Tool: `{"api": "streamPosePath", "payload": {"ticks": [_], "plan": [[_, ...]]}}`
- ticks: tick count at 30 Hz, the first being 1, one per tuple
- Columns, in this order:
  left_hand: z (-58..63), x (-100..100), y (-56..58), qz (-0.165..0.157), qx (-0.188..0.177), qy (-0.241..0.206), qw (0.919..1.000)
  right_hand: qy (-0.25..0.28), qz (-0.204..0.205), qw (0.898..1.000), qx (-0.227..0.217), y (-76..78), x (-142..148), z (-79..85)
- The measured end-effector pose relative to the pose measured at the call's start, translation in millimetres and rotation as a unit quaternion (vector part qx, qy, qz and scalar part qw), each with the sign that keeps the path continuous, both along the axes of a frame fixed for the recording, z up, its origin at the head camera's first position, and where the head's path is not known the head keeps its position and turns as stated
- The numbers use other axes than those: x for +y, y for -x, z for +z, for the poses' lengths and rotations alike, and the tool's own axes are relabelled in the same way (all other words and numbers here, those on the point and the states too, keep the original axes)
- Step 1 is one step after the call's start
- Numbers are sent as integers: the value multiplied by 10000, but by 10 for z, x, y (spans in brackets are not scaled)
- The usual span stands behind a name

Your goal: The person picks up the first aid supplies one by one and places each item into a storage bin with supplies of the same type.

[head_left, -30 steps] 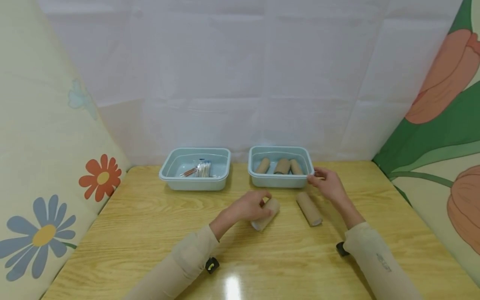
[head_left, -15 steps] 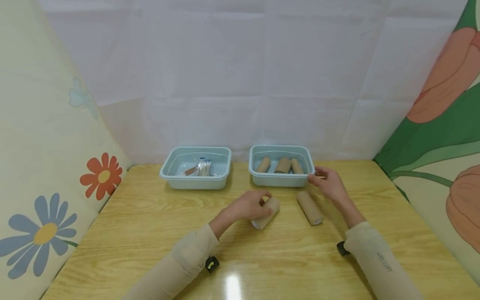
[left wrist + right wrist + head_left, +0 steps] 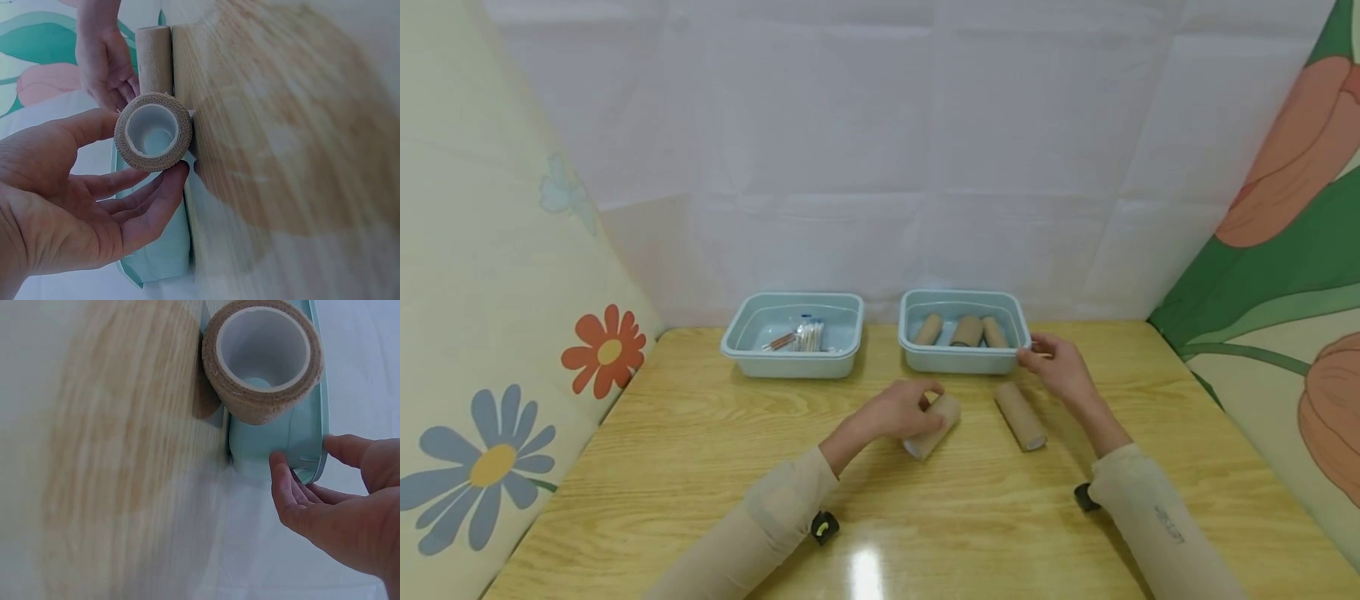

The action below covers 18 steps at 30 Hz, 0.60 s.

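Note:
A tan elastic bandage roll (image 3: 944,410) with a white core lies on its side on the table. My left hand (image 3: 901,410) grips it between thumb and fingertips; the left wrist view shows the hollow core of that bandage roll (image 3: 152,164) end-on. My right hand (image 3: 1058,367) pinches the front right corner of a light blue plastic bin (image 3: 962,362), thumb on the rim and fingers against the outside in the right wrist view. Inside this bin lie 3 brown rolls (image 3: 967,331). Between my hands, a second bandage roll (image 3: 1021,417) lies on the table, pointing toward the bin.
Left of the bin stands a similar light blue bin (image 3: 793,367), holding a clear packet of cotton swabs (image 3: 808,337) and a small reddish-brown item (image 3: 781,342). Behind both hangs a white sheet (image 3: 820,167). Flower-painted panels (image 3: 467,250) flank the wooden table (image 3: 700,467).

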<state>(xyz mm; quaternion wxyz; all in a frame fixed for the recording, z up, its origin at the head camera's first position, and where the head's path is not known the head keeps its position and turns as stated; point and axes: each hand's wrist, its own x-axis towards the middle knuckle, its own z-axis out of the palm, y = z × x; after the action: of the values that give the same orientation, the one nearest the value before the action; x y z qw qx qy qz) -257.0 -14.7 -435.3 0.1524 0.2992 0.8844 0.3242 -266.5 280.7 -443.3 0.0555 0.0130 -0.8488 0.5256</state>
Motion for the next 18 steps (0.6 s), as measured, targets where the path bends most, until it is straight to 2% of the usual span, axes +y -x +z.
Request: {"api": "streamPosePath", "payload": {"ticks": [8,18], "plan": [[-8,8,11,90,-111,-17,9999,-84,-28,10000,38,9,9,-26],[80,38,8,185,-199,-87,9996,-57,-14,10000,61,20,15,-33]]}}
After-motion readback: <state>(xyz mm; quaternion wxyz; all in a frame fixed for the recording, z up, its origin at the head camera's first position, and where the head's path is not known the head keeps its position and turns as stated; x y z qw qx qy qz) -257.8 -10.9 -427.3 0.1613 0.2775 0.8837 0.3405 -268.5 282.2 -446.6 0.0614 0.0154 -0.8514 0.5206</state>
